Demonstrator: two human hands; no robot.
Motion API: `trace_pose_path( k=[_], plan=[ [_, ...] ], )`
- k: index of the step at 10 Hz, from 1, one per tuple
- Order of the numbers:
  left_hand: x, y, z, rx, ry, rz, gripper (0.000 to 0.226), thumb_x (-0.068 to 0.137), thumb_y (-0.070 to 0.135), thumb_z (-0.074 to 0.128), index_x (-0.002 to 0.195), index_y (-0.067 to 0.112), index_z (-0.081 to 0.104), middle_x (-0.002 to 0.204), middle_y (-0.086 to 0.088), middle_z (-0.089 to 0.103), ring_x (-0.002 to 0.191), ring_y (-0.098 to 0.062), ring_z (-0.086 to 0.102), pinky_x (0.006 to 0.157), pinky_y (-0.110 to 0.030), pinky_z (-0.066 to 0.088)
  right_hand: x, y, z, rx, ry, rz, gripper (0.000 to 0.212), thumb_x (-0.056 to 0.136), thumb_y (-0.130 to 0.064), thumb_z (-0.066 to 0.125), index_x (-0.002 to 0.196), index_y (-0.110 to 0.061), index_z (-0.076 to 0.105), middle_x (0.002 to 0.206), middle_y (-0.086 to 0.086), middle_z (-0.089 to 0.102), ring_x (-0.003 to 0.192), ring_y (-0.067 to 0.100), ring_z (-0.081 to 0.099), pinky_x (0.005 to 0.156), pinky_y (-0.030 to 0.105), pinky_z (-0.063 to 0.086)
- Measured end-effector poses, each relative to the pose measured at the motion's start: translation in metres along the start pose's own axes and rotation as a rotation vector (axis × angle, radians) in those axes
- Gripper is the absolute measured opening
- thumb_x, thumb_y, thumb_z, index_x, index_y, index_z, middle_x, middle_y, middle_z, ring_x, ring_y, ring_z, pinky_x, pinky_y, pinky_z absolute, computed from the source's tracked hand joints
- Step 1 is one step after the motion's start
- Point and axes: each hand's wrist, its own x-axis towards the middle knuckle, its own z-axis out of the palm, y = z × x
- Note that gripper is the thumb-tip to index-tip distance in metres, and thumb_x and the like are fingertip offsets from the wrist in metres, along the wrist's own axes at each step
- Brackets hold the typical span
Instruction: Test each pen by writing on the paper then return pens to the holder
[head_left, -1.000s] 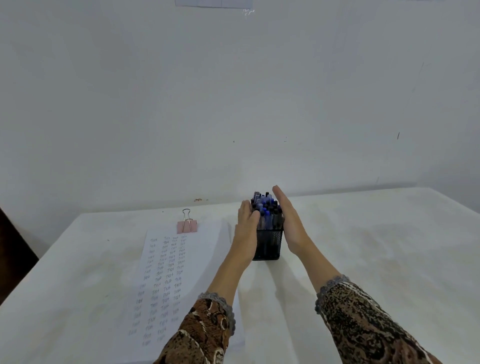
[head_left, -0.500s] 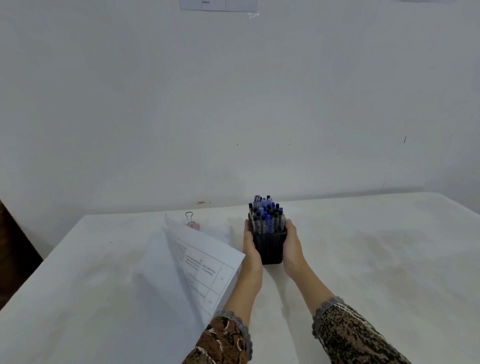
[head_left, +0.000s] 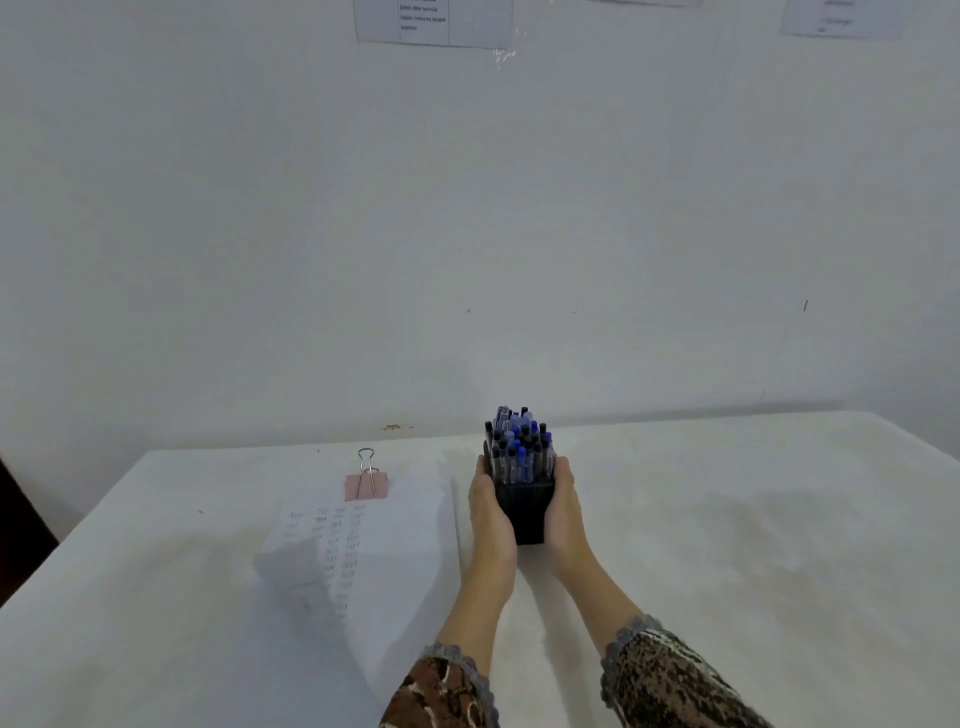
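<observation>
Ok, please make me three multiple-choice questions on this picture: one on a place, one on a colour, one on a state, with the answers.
1. Where does the paper lie, seen from the pen holder?
A) on the person's left of it
B) on the person's right of it
C) under it

2. What colour is the binder clip?
A) green
B) pink
C) yellow

3. What do the hands do?
A) one writes with a pen
B) both lie flat on the paper
C) the left hand and the right hand hold the pen holder at its two sides

Answers:
1 A, the sheet lies beside the left hand.
2 B, the clip at the sheet's far edge is pink.
3 C, the pens stand in the holder between both hands.
</observation>
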Motion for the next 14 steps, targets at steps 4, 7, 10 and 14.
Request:
trace_pose_path(
  k=[4,7,10,14],
  plan=[
    [0.059,0.033,0.016,-0.072,0.021,-0.05,0.042,0.098,0.045,0.027,0.114,0.028,0.062,0.111,-0.001,0.065,0.104,-0.019,0.06,0.09,-0.038,0.05,0.061,-0.02,0.025,0.048,0.019,0.036,0.044,0.1,-0.033,0.03,0.114,-0.009,0.065,0.111,0.011,0.068,0.097,0.019,0.066,0.078,0.031,0.056],
    [0.082,0.027,0.005,0.023,0.055,-0.051,0.049,0.082,0.056,0.033,0.122,0.038,0.056,0.12,0.002,0.064,0.112,-0.019,0.059,0.101,-0.044,0.045,0.085,-0.013,0.028,0.115,-0.077,0.075,0.043,0.099,-0.033,0.032,0.115,-0.011,0.065,0.11,0.01,0.069,0.087,0.015,0.07,0.063,0.023,0.055],
    [0.067,0.023,-0.002,0.127,0.04,0.004,0.048,0.099,0.048,0.013,0.14,0.036,0.035,0.135,0.004,0.05,0.124,-0.014,0.046,0.109,-0.038,0.036,0.085,-0.001,0.022,-0.035,-0.084,0.034,0.048,0.102,-0.038,0.015,0.109,-0.023,0.06,0.104,0.002,0.066,0.093,0.008,0.063,0.07,0.02,0.049],
    [0.034,0.031,-0.013,0.216,0.119,0.015,0.042,0.101,0.022,0.029,0.143,0.02,0.033,0.145,0.003,0.038,0.133,-0.014,0.036,0.106,-0.026,0.028,0.066,0.003,0.014,-0.149,0.07,-0.048,0.044,0.102,-0.041,0.016,0.132,-0.031,0.047,0.138,-0.001,0.049,0.126,0.015,0.046,0.104,0.029,0.036]
  ],
)
